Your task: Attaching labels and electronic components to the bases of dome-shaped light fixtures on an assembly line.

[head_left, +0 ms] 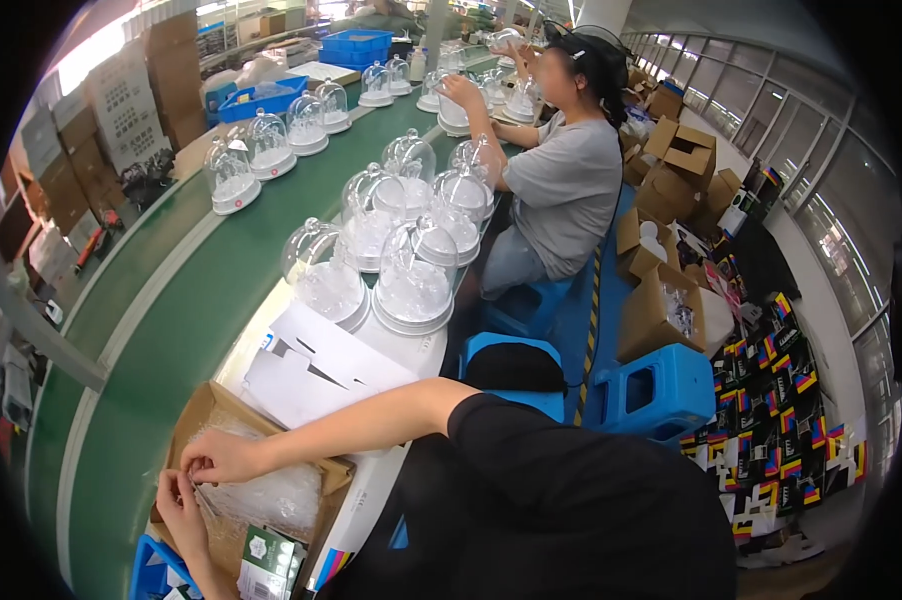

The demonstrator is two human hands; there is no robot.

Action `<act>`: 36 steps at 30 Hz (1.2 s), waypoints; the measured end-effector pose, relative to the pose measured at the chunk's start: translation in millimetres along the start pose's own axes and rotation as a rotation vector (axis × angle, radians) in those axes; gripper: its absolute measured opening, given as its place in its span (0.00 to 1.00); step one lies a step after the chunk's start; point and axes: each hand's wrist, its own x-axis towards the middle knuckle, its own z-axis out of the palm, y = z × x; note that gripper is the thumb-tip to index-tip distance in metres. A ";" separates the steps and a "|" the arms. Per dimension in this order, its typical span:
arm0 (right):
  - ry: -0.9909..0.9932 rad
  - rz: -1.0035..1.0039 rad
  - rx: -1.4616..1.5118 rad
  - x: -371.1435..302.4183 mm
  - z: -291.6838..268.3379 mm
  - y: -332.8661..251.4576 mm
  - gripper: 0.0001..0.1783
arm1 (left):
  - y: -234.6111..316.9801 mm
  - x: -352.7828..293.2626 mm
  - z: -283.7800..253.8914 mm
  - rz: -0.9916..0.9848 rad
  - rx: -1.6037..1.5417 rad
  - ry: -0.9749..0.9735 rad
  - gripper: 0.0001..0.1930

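Observation:
Over an open cardboard box [193, 413], both hands come together with fingertips pinched. My right hand [226, 457] reaches in from the right, its fingers closed close to the box's left side. Just below it is my left hand [178, 508], its thumb and fingers pressed together. A thin, pale, see-through piece shows between the fingertips, too small to name. Crumpled clear plastic [271, 495] fills much of the box under my hands. By my left wrist lies a green and white printed packet [269, 562].
Clear domes on white bases [411, 290] stand beyond a white cut-out sheet [316, 365]. More domes [271, 150] line the green conveyor [196, 290]. A blue basket [149, 570] sits lower left. A co-worker [571, 170] works ahead; blue stools [661, 390] and cartons [661, 310] are to the right.

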 end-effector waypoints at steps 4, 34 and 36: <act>0.070 -0.036 -0.011 -1.9 -2.3 3.2 0.07 | 7.5 -0.4 10.0 0.049 -0.003 0.093 0.08; 0.024 0.219 0.017 0.7 -11.4 -3.3 0.05 | 18.2 4.7 19.5 0.116 -0.278 0.289 0.06; 0.033 0.224 0.071 1.4 3.1 -0.4 0.05 | 17.0 -6.2 11.7 0.204 -0.153 0.326 0.06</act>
